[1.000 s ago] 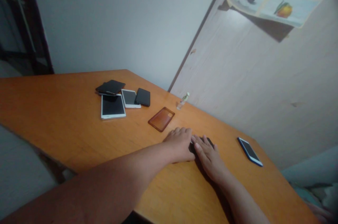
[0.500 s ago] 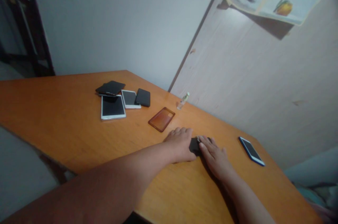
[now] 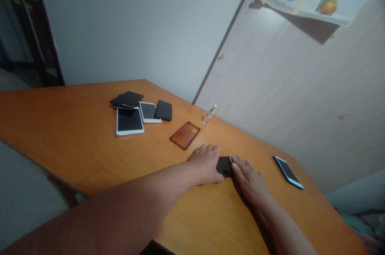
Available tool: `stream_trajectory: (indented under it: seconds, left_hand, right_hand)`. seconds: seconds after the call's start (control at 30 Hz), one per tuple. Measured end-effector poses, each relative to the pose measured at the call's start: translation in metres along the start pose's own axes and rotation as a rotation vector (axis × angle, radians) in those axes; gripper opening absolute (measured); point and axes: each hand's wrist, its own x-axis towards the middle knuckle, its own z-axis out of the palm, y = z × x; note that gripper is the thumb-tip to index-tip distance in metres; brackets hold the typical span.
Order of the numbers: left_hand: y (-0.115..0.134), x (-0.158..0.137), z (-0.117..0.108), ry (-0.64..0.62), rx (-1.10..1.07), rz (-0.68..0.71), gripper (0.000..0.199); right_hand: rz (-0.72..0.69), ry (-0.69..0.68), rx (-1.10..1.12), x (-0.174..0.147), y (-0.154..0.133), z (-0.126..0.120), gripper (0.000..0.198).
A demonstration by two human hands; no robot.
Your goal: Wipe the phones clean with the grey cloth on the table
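Note:
Near the middle of the wooden table, my left hand (image 3: 206, 164) wraps over the left end of a dark flat device (image 3: 223, 166), perhaps a phone or small tablet. Most of its outline is hidden under my hands. Its right end lies beneath my right hand (image 3: 248, 175), whose fingers are close together and pressed down. A small pale edge shows at the right fingertips; what it belongs to I cannot make out. Just beyond my left hand lies a brown translucent case (image 3: 185, 135), flat on the table.
Several tablets and dark cases, among them a white-framed tablet (image 3: 130, 121) and a small black device (image 3: 163, 110), lie at the back left. A small clear bottle (image 3: 209, 114) stands near the far edge. A phone (image 3: 288, 172) with a blue edge rests at the right.
My right hand has slid slightly to the right, uncovering more of the dark device. The left hand keeps its place and hold. The view has shifted a little.

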Motion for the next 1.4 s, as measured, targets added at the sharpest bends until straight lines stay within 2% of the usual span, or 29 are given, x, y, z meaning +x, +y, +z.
stream_trajectory:
  seconds: [0.07,0.13,0.3,0.37,0.4,0.5,0.57,0.63,0.77,0.83,0.9,1.03,1.1,1.2,1.27,1.33,1.4]
  left_hand:
    - [0.001,0.0,-0.001,-0.002,-0.002,-0.004,0.079]
    - [0.001,0.0,-0.001,0.007,-0.002,0.001,0.078]
    - [0.002,-0.002,-0.003,0.02,-0.001,0.015,0.069]
    - [0.002,-0.002,-0.004,0.003,-0.007,0.018,0.068]
    - [0.002,-0.001,-0.004,-0.007,-0.008,0.017,0.069]
    - [0.001,-0.001,-0.004,-0.014,-0.011,0.012,0.075]
    - [0.001,0.0,-0.004,-0.007,-0.008,0.016,0.076]
    - [0.001,0.0,-0.003,-0.005,-0.004,0.016,0.076]
    - [0.001,-0.001,-0.003,-0.007,0.009,0.017,0.07]
    - [0.001,-0.001,-0.003,-0.003,0.013,0.024,0.069]
    - [0.001,-0.001,-0.003,-0.004,0.013,0.024,0.07]
    - [0.001,-0.001,-0.005,-0.019,0.023,0.026,0.072]
    - [0.001,-0.001,-0.006,-0.025,0.036,0.032,0.068]
    - [0.002,-0.002,-0.008,-0.029,0.054,0.04,0.06]
    - [0.002,-0.002,-0.008,-0.025,0.062,0.041,0.057]
    - [0.003,-0.002,-0.008,-0.024,0.068,0.042,0.057]
    - [0.003,-0.002,-0.009,-0.03,0.074,0.043,0.06]
  right_hand:
    - [0.142,0.03,-0.044,0.003,0.014,-0.002,0.061]
    - [0.158,0.036,-0.059,0.001,0.017,-0.002,0.063]
    - [-0.208,-0.097,0.059,-0.019,-0.015,0.0,0.058]
    - [-0.258,-0.132,0.07,-0.022,-0.018,-0.002,0.057]
    - [-0.226,-0.119,0.053,-0.021,-0.015,-0.003,0.057]
    - [0.007,-0.024,-0.055,-0.012,0.008,-0.006,0.058]
    - [0.114,0.008,-0.123,-0.009,0.018,-0.007,0.059]
    - [0.082,0.006,-0.129,-0.012,0.015,-0.008,0.059]
    - [-0.205,-0.122,0.032,-0.027,-0.014,-0.009,0.056]
    - [-0.26,-0.168,0.072,-0.031,-0.019,-0.011,0.054]
    - [-0.191,-0.14,0.032,-0.028,-0.012,-0.012,0.054]
    - [0.049,-0.037,-0.138,-0.019,0.011,-0.014,0.056]
    - [0.003,-0.054,-0.138,-0.021,0.009,-0.015,0.057]
    - [-0.212,-0.151,-0.034,-0.03,-0.01,-0.017,0.057]
    - [-0.299,-0.205,0.017,-0.035,-0.018,-0.019,0.055]
    - [-0.271,-0.201,0.015,-0.035,-0.016,-0.021,0.054]
    - [-0.147,-0.142,-0.04,-0.03,-0.004,-0.022,0.054]
